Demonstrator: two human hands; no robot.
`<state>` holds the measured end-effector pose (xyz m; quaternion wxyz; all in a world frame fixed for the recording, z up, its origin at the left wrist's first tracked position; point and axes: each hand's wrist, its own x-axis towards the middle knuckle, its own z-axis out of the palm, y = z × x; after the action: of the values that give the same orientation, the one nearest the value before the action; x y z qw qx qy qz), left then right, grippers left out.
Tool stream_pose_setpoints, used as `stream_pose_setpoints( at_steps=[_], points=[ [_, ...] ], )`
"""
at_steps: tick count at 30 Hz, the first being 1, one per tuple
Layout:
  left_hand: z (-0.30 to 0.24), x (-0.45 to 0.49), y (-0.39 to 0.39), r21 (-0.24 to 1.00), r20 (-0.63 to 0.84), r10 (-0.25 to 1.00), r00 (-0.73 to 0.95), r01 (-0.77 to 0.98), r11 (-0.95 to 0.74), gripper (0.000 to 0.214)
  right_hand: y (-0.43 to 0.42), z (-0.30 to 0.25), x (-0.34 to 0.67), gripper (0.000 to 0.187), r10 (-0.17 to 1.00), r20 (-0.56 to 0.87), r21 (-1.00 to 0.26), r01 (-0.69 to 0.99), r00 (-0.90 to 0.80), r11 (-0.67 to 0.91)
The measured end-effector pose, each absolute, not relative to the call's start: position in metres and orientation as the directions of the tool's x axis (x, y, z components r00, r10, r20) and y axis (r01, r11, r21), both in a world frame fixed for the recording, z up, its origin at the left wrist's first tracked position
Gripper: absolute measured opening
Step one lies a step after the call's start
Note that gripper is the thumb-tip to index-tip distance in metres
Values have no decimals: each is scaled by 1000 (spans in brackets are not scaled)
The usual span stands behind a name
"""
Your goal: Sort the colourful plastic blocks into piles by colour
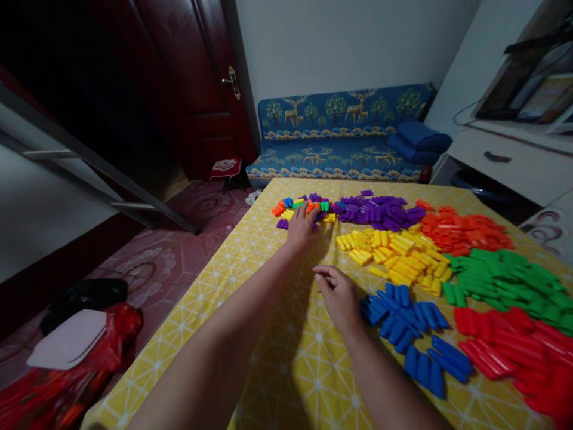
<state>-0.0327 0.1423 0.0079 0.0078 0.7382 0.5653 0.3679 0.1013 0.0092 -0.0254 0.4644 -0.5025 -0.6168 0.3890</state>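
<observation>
My left hand [302, 227] reaches over a small mixed-colour pile of plastic pieces [324, 206] at the far left of the table. Its fingers are apart and touch or nearly touch the orange and yellow pieces there; the fingertips are partly lost among them. Closer to me, my right hand [338, 295] is held over the tablecloth with its fingers curled and thumb drawn in. Whatever it may hold is hidden. The blue pieces [403, 316] lie just to its right, and the yellow pieces [403, 254] beyond it. All are short, ribbed, tube-like plastic pieces.
Purple [376, 210], orange [465, 230], green [510, 283] and red piles [523, 352] spread along the table's right side. A yellow patterned cloth [268, 382] covers the table. Behind stands a blue sofa [331, 149]; red bags [120, 340] lie on the floor at left.
</observation>
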Motion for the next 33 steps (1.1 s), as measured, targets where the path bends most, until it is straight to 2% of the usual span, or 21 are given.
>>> stream_pose_setpoints(
  at_steps=[3, 5, 9, 12, 14, 17, 19, 21, 24, 26, 30, 33],
  points=[
    [1, -34, 153, 354, 465, 875, 137, 877, -325, 50, 8, -25, 102, 24, 982, 178, -949, 254, -65, 189],
    [2, -37, 151, 267, 398, 897, 193, 911, -314, 40, 7, -24, 102, 24, 982, 176, -950, 251, -68, 188],
    [19, -46, 131, 164, 349, 897, 271, 925, -343, 30, 5, -23, 103, 21, 983, 167, -944, 276, -76, 182],
    [40, -55, 118, 183, 244, 907, 342, 903, -389, 35, 2, -20, 102, 19, 983, 164, -937, 298, -82, 181],
    [53, -60, 121, 220, 218, 925, 311, 908, -357, 43, 0, -17, 102, 19, 982, 170, -928, 322, -82, 187],
    [63, -65, 145, 249, 312, 913, 263, 905, -346, 42, -1, -13, 101, 19, 977, 200, -900, 379, -78, 214],
    [62, -65, 170, 225, 397, 877, 271, 898, -379, 34, -2, -11, 101, 18, 970, 233, -882, 406, -69, 241],
    [54, -63, 196, 190, 435, 860, 266, 907, -376, 38, -2, -10, 101, 18, 961, 269, -868, 417, -58, 268],
    [38, -59, 225, 174, 356, 899, 257, 927, -334, 55, -3, -7, 100, 18, 949, 311, -855, 420, -56, 305],
    [30, -58, 233, 173, 289, 919, 269, 929, -326, 58, -4, -5, 100, 18, 945, 322, -847, 427, -64, 318],
    [31, -65, 221, 146, 229, 914, 336, 916, -373, 55, -6, -1, 101, 18, 942, 329, -847, 420, -66, 325],
    [40, -74, 199, 133, 167, 879, 447, 873, -469, 46, -6, 0, 101, 17, 947, 317, -862, 403, -46, 308]
  ],
)
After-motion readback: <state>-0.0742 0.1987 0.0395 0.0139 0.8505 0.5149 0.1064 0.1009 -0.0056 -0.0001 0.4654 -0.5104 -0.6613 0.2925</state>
